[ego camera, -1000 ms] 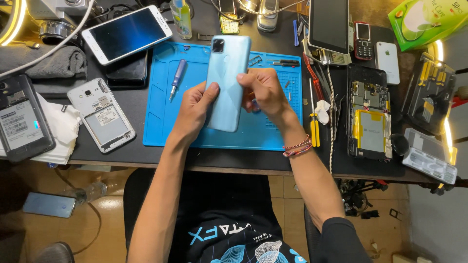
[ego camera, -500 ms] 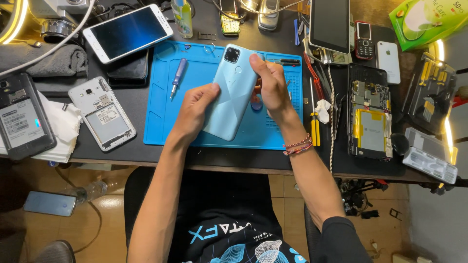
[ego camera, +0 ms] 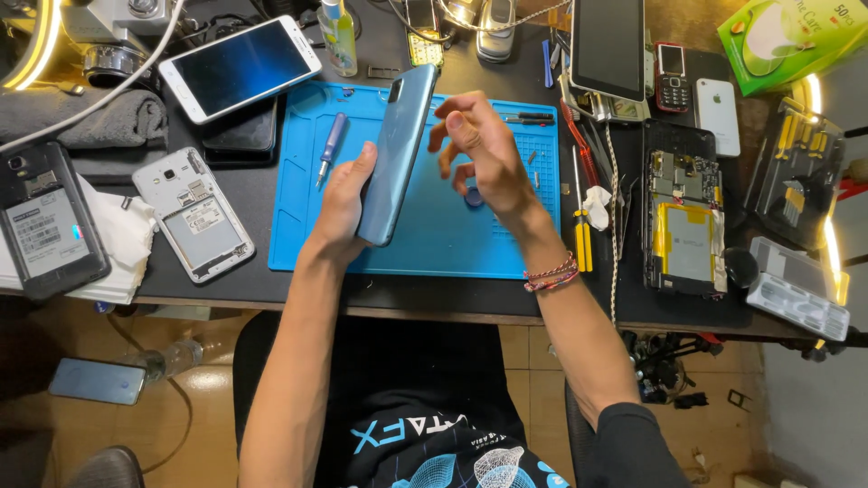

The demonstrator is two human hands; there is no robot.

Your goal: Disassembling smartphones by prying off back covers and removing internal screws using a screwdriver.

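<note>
My left hand [ego camera: 342, 203] grips a light blue smartphone [ego camera: 396, 154] by its lower half, tilted on edge with its back turned left and its camera end up. The phone hangs above a blue work mat [ego camera: 298, 226]. My right hand [ego camera: 479, 149] is just right of the phone, fingers spread and curled, holding nothing and not touching it. A blue screwdriver [ego camera: 330, 145] lies on the mat left of the phone. A small dark round piece [ego camera: 474, 196] sits on the mat under my right hand.
A white phone [ego camera: 240, 65] lies face up at back left. An opened white phone [ego camera: 194, 217] and a dark opened phone [ego camera: 45, 226] lie left. At right are an opened tablet with yellow battery [ego camera: 684, 217], a yellow screwdriver [ego camera: 581, 230], a tablet [ego camera: 608, 45] and a green box [ego camera: 791, 36].
The phone turned from lying back-up between both hands to standing on edge in my left hand. My right hand let go and moved off to the right.
</note>
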